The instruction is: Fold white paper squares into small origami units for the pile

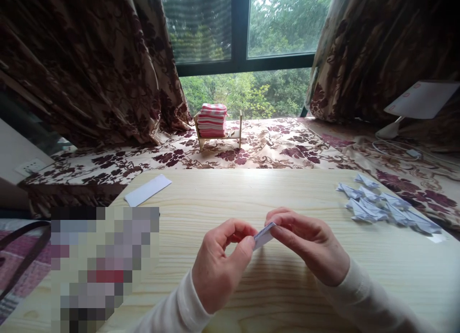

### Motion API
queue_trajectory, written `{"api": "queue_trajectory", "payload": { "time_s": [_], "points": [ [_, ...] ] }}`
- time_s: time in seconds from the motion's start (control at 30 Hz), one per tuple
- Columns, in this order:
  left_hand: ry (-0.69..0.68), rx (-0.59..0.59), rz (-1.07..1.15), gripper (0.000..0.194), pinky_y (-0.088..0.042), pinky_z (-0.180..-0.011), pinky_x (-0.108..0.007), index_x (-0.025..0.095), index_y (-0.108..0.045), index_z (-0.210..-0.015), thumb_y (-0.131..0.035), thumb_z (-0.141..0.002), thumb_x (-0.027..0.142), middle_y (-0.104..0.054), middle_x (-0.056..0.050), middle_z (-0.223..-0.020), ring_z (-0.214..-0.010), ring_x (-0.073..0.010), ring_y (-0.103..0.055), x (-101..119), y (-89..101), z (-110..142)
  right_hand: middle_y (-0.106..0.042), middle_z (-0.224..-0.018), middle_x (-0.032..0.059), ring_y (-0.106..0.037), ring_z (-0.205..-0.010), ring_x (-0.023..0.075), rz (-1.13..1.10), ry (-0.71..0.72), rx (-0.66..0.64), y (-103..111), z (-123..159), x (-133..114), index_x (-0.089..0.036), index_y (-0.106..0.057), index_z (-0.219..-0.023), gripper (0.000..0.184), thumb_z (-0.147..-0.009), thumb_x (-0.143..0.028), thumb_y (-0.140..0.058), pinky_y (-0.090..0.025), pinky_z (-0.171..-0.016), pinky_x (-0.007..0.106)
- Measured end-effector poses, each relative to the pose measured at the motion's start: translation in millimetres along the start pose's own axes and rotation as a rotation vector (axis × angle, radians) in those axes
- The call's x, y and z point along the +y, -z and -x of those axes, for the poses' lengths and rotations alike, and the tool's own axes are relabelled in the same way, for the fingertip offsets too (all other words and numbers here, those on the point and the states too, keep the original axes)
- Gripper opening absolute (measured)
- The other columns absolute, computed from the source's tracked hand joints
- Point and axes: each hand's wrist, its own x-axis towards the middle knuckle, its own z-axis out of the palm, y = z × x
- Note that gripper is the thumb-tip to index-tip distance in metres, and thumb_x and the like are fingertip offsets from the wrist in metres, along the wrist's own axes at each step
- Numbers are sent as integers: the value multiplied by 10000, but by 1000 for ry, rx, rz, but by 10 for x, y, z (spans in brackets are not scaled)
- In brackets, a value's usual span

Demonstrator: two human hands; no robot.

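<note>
A small folded piece of white paper (264,238) is held just above the wooden table (201,194), tilted up toward the right. My left hand (224,261) pinches its left end between thumb and fingers. At the other end, my right hand (312,242) grips the paper with thumb and forefinger. Parts of both ends are covered by my fingertips. Several folded white paper pieces with pointed corners (390,206) lie clustered at the table's right side. A flat white paper strip (148,190) rests near the far left corner.
A pixelated patch (108,266) hides what lies on the table's left. Beyond the table, a small wooden rack (219,137) holds stacked pink-and-white cloths (212,120) on a floral cover (269,151). A white lamp (419,100) with a cord stands at right; patterned curtains (82,60) flank the window.
</note>
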Motion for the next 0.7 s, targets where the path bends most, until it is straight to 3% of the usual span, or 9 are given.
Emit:
{"api": "queue_trajectory", "payload": {
  "time_s": [0.33,0.7],
  "points": [
    [-100,117,-43,85,-470,-641,-209,167,-629,-709,-559,-745,135,-642,2,-679,-666,-129,-597,-84,-26,0,-626,-795,44,-588,-747,166,8,15,22,-2,27,104,-203,-692,-746,76,-777,-266,-665,-499,-660,270],
    [-29,-1,-46,195,-418,-618,-231,165,-577,-717,-498,-831,303,-540,6,-658,-654,-126,-500,-5,-8,12,-630,-771,48,-593,-752,173,97,55,-9,-30,11,20,-198,-693,-737,95,-786,-269,-652,-486,-669,288]
  ]
}}
